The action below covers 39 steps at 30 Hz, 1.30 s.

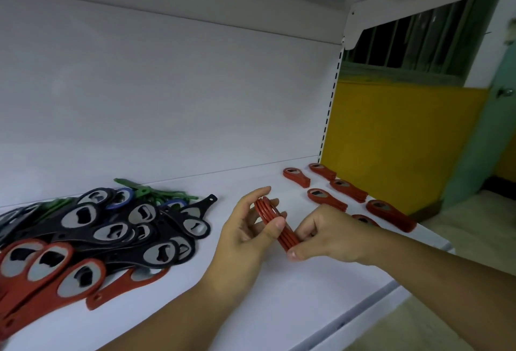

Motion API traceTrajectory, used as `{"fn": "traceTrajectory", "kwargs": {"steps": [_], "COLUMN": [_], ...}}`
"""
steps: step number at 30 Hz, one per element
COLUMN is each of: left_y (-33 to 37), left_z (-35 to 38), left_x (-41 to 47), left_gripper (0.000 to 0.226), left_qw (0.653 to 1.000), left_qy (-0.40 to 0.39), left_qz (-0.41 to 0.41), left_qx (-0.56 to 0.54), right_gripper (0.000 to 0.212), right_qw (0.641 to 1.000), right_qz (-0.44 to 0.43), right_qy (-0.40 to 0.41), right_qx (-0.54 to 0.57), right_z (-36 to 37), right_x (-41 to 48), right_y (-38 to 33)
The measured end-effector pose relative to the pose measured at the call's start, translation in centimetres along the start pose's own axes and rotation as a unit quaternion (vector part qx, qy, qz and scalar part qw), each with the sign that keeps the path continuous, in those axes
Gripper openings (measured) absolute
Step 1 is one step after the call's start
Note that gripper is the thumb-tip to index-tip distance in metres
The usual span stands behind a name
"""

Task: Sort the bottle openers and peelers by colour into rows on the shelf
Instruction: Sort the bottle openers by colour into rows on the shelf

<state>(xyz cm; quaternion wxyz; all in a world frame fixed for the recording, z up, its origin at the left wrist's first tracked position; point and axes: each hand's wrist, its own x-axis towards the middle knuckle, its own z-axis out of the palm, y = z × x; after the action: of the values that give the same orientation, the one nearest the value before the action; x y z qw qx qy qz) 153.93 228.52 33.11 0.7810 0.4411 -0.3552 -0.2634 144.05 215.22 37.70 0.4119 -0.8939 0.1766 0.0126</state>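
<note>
While left hand (pixel 245 236) and right hand (pixel 331 239) clamp the red opener stack (pixel 267 210), its edges need squaring. Red row (pixel 326 200) next, probably.

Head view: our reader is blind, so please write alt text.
The left hand and right hand hold a stack of red openers on edge above the shelf. More red stacks lie in rows at right; a heap of black, red, blue and green ones lies at left.
</note>
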Motion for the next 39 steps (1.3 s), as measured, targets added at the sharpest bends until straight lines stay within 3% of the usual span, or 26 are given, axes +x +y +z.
{"fn": "traceTrajectory", "kwargs": {"steps": [3, 6, 8, 10, 22, 29, 34, 37, 39], "left_y": [-0.2, -0.8, -1.5, -2.0, -3.2, -2.3, -1.2, -0.8, 0.1], "left_z": [-0.5, -0.6, -0.5, -0.5, -1.3, -0.5, -0.1, -0.3, -0.9], "left_x": [0.6, 1.1, 1.2, 1.0, 1.0, 0.6, 0.2, -0.8, -2.2], "left_gripper": [0.065, 0.062, 0.055, 0.05, 0.044, 0.05, 0.043, 0.04, 0.04], "left_qw": [0.997, 0.985, 0.982, 0.977, 0.957, 0.93, 0.926, 0.887, 0.837], "left_qy": [0.055, 0.113, 0.094, 0.059, 0.01, -0.022, 0.022, -0.011, -0.09], "left_qz": [-0.052, -0.102, -0.113, -0.121, -0.061, -0.048, -0.05, -0.008, 0.004], "left_qx": [0.027, 0.085, 0.12, 0.167, 0.282, 0.363, 0.373, 0.461, 0.54], "right_gripper": [0.039, 0.037, 0.033, 0.046, 0.034, 0.036, 0.052, 0.045, 0.037], "right_qw": [0.998, 0.986, 0.972, 0.959, 0.931, 0.93, 0.911, 0.861, 0.859], "right_qz": [0.042, 0.101, 0.136, 0.163, 0.2, 0.168, 0.136, 0.054, -0.025], "right_qy": [0.034, 0.113, 0.158, 0.182, 0.118, 0.108, 0.144, 0.213, 0.207], "right_qx": [-0.016, -0.064, -0.112, -0.144, -0.281, -0.307, -0.362, -0.459, -0.469], "right_z": [-0.9, -2.6, -3.5, -4.1, -5.5, -5.2, -5.4, -4.5, -2.6], "right_x": [1.7, 4.5, 6.8, 8.9, 16.4, 18.1, 17.1, 15.8, 15.3], "right_y": [0.4, 1.0, 1.2, 1.2, -0.4, 0.4, -0.2, -1.6, -2.7]}}
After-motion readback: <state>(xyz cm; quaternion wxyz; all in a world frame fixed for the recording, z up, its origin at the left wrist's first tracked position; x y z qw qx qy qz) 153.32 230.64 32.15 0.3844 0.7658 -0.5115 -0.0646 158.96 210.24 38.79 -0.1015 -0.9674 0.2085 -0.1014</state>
